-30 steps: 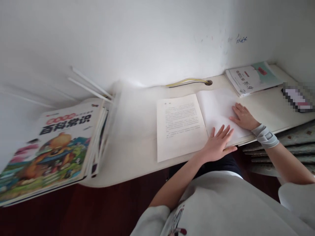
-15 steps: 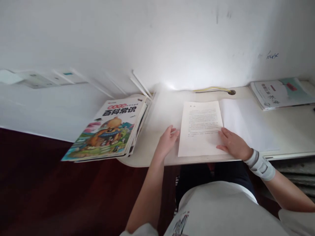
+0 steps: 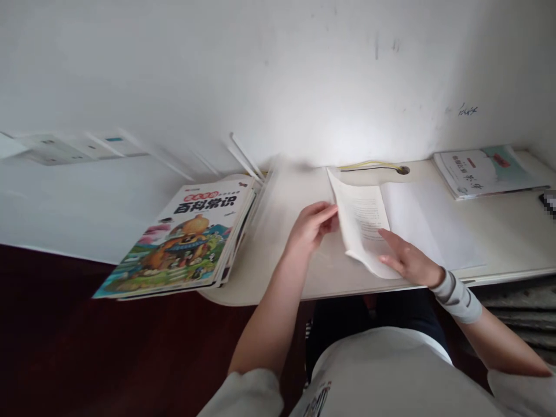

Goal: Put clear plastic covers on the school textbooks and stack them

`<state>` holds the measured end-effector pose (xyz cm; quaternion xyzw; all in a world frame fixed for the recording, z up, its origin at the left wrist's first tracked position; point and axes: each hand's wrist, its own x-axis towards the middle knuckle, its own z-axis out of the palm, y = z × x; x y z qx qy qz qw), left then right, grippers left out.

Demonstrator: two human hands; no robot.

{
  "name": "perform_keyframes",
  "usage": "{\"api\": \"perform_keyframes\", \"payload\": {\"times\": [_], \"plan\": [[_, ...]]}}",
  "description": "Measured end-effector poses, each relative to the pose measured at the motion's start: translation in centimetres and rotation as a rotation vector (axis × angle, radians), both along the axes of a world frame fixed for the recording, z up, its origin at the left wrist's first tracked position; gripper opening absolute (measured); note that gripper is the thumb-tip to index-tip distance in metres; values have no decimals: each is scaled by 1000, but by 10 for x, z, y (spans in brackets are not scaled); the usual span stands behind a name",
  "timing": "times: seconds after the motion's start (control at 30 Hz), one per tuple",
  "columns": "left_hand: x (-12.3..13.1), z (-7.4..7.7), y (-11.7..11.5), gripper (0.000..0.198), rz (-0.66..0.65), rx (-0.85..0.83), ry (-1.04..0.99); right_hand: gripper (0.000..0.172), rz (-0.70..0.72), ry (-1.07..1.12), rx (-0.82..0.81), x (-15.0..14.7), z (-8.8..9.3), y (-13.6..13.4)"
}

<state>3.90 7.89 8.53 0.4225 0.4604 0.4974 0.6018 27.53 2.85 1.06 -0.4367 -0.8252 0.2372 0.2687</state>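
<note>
A printed sheet of paper [image 3: 362, 215] lies in front of me on the white desk, its left edge raised and curling up. The fingers and thumb of my left hand [image 3: 313, 227] pinch that raised edge. At the sheet's lower right, my right hand [image 3: 408, 258] has its fingers stretched out, with the fingertips over the print; a grey band wraps its wrist. Beside the sheet, on the right, lies a blank white sheet [image 3: 428, 226], partly behind my right hand. Whether one sheet or a few are lifted I cannot tell.
On the left a stack of books [image 3: 186, 237] overhangs the desk's edge. Two thin books [image 3: 482, 174] lie at the back right, and a dark object [image 3: 548, 202] is at the far right. Yellow and black cables run to a hole [image 3: 403, 170] by the wall.
My left hand has moved right and up and taken hold of the printed sheet's left edge, which has lifted off the desk. My right hand stays at its right side. The view has shifted slightly.
</note>
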Motion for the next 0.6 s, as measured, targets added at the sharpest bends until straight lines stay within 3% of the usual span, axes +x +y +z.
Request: {"api": "perform_keyframes", "payload": {"times": [0.17,0.3,0.37,0.43,0.5,0.6], "plan": [[89,30,12,26,-235,177,-200,73,-85,391,-170,15,57,15],[126,37,9,20,-397,227,-248,92,-303,397,-211,58,81,26],[121,37,5,20,-388,218,-217,87,-405,450,-275,85,81,25],[102,34,-1,20,-308,202,-149,70,-422,525,-408,110,73,22],[72,24,-7,18,-189,179,-70,54,-383,575,-530,130,60,19],[12,-2,-18,17,61,92,22,54,-354,593,-605,152,33,16]]}}
